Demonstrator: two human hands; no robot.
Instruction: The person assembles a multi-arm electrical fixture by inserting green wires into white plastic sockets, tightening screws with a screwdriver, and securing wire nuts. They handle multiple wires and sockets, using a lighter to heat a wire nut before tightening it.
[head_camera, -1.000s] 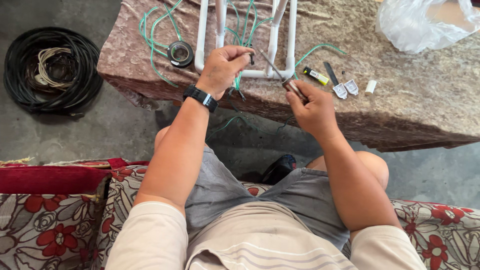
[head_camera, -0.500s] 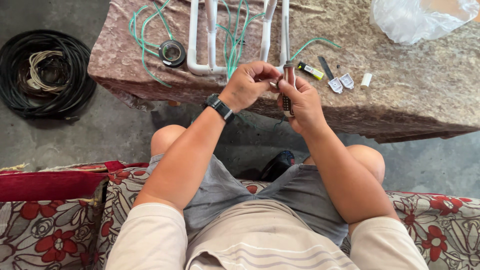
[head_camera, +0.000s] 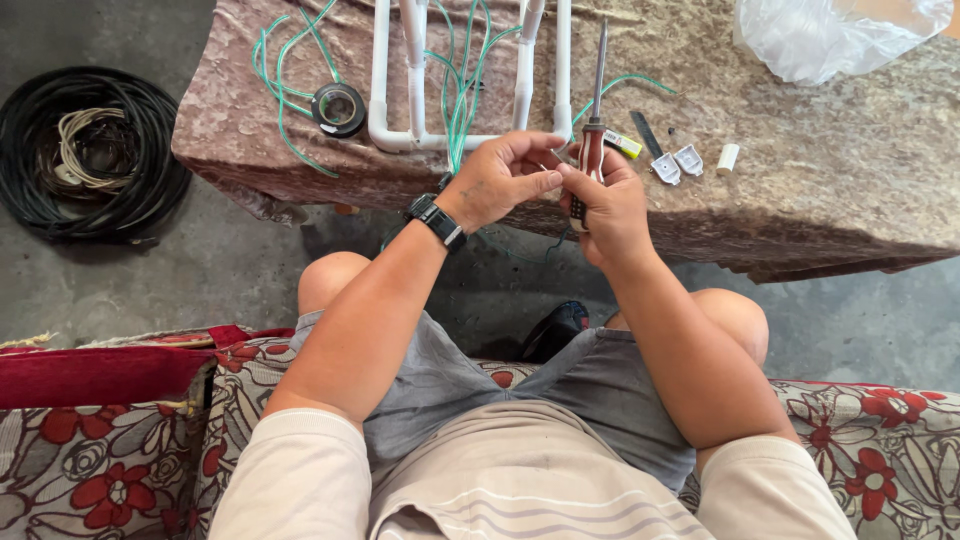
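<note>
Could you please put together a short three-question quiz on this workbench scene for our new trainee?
1. True or false: the right hand holds a screwdriver with its shaft pointing away from the person.
2. What lies on the floor to the left of the stone table?
A. a coil of black cable
B. a toolbox
C. a bucket
3. Fill in: the thin wires running over the white pipe frame towards the left hand are ____ in colour.

Key
1. True.
2. A.
3. Green.
</note>
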